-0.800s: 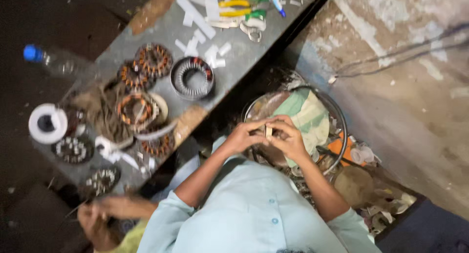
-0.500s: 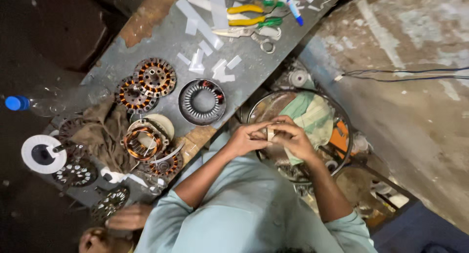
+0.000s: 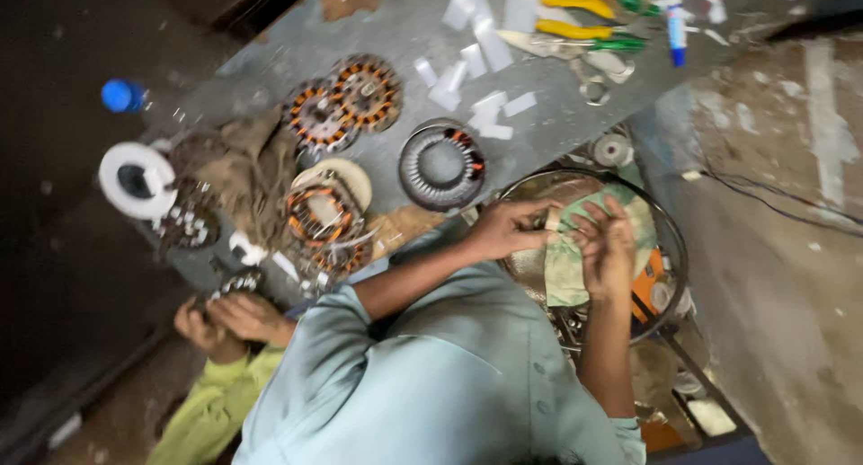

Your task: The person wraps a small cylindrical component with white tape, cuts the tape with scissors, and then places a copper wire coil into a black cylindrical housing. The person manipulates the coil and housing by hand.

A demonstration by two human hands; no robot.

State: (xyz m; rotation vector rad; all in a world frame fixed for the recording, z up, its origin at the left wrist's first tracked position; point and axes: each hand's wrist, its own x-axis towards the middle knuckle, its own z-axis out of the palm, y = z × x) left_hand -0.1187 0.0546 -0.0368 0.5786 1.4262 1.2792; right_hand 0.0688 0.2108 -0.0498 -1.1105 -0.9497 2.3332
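Observation:
My left hand (image 3: 505, 228) and my right hand (image 3: 608, 246) meet over a round metal basin (image 3: 670, 249), which holds a green cloth (image 3: 568, 267). Together they pinch a small pale paper strip (image 3: 551, 218) between the fingertips. My light blue sleeves and shirt fill the lower middle of the view. Just beyond my left hand, a grey round stator (image 3: 440, 165) lies on the grey bench (image 3: 395, 25).
Copper-wound stators (image 3: 346, 104) and another (image 3: 322, 215) lie on the bench by a brown rag (image 3: 253, 173). Also there: a white tape roll (image 3: 135, 178), white paper strips (image 3: 485, 106), yellow pliers (image 3: 575, 3) and a blue-capped bottle (image 3: 121, 95). Another person's hands (image 3: 226, 317) hold a stator at lower left.
My hands stay together on the paper strip over the basin. The view has shifted, so the bench sits lower and more to the right. The other person's hands have come up to the bench edge.

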